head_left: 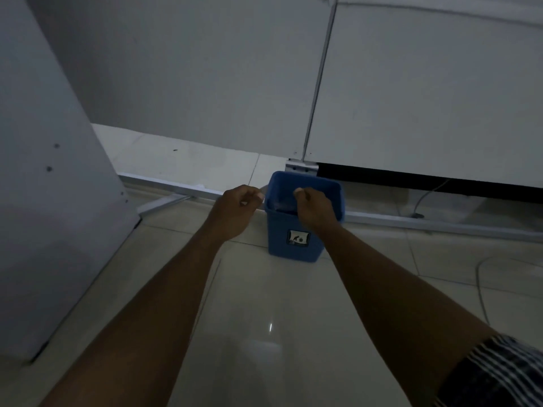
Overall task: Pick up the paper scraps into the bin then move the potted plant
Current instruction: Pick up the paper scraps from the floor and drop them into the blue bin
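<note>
A blue plastic bin (296,245) with a small label on its front stands on the tiled floor against a white panel wall. My right hand (316,208) hovers over the bin's open top with its fingers curled shut, and a small pale bit shows at the fingertips. Just left of the bin's rim, my left hand (236,205) is closed with pale bits of paper scrap (244,203) showing between its fingers. The bin's inside is dark and mostly hidden by my right hand. No potted plant is in view.
A white cabinet side (44,201) rises at the left. A metal rail (164,183) runs along the floor behind the bin. Loose cables (482,289) lie on the tiles at the right, below a dark gap under the wall panel.
</note>
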